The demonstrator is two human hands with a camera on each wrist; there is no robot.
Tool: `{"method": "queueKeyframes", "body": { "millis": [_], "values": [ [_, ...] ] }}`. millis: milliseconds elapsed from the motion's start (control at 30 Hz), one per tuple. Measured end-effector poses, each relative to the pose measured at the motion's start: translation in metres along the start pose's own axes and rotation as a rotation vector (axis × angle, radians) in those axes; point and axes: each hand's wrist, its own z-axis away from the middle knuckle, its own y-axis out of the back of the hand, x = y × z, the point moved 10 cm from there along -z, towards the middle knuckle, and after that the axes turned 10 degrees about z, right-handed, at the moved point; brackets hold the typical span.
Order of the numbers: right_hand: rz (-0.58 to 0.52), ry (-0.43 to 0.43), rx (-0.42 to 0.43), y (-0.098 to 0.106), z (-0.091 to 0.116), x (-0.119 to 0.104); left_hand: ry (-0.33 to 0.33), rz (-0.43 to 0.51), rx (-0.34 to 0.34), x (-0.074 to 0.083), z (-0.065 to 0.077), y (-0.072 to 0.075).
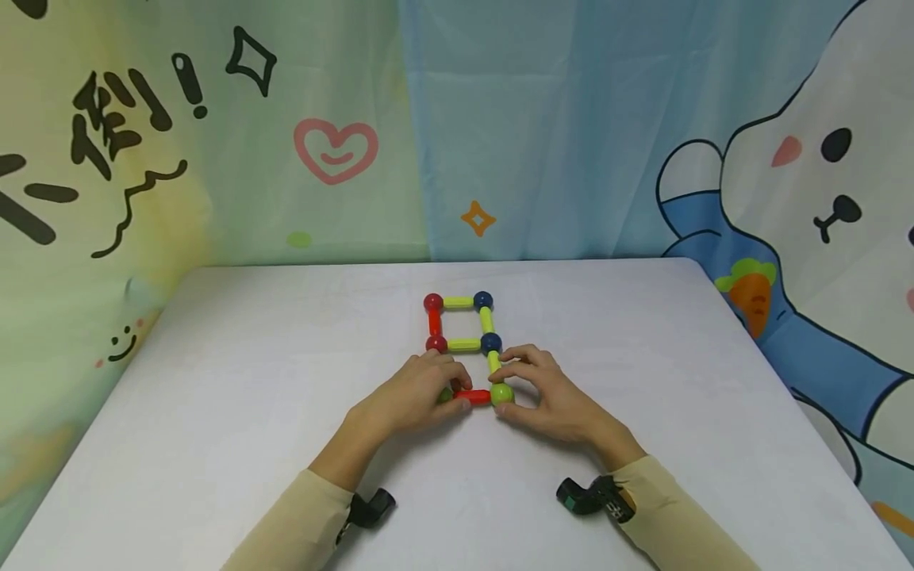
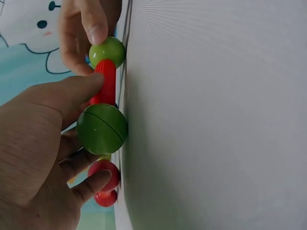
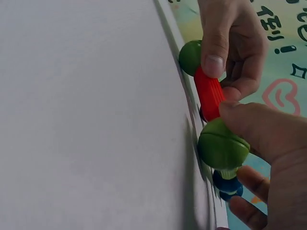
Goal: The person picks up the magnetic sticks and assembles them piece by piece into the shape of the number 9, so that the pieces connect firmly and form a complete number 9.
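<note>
A flat figure of toy magnetic rods and balls lies on the table. Its far part is a closed square with red balls [image 1: 433, 302] on the left and blue balls [image 1: 490, 342] on the right. My left hand [image 1: 421, 390] pinches a red rod [image 1: 473, 397] between thumb and fingers, beside a dark green ball [image 2: 102, 129] at the rod's left end. At the other end, my right hand [image 1: 546, 396] grips a light green ball [image 1: 502, 395] with its thumb and fingers. A yellow-green rod [image 1: 494, 362] runs from that ball to the nearer blue ball.
The white tabletop [image 1: 286, 341] stretches around the figure, its back edge close to a printed curtain [image 1: 557, 135]. Black wrist cameras sit on both sleeves [image 1: 303, 515].
</note>
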Motion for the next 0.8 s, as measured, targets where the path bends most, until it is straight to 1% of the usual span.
{"method": "queueKeyframes", "body": {
  "millis": [133,300,433,600,800],
  "values": [
    [0.057,0.048,0.006,-0.002,-0.005,-0.01,0.044,-0.004,-0.013,-0.006,0.004,0.0],
    [0.112,0.097,0.024,-0.003,-0.01,-0.02,0.052,-0.007,-0.015,-0.008,0.008,0.002],
    [0.127,0.123,0.028,-0.005,-0.013,-0.025,0.057,-0.024,-0.014,-0.011,0.011,0.003],
    [0.127,0.104,0.017,-0.007,-0.014,-0.025,0.054,-0.02,-0.013,-0.015,0.014,0.004],
    [0.144,0.084,0.027,-0.007,-0.016,-0.024,0.016,0.005,-0.001,-0.014,0.016,0.007]
  ]
}}
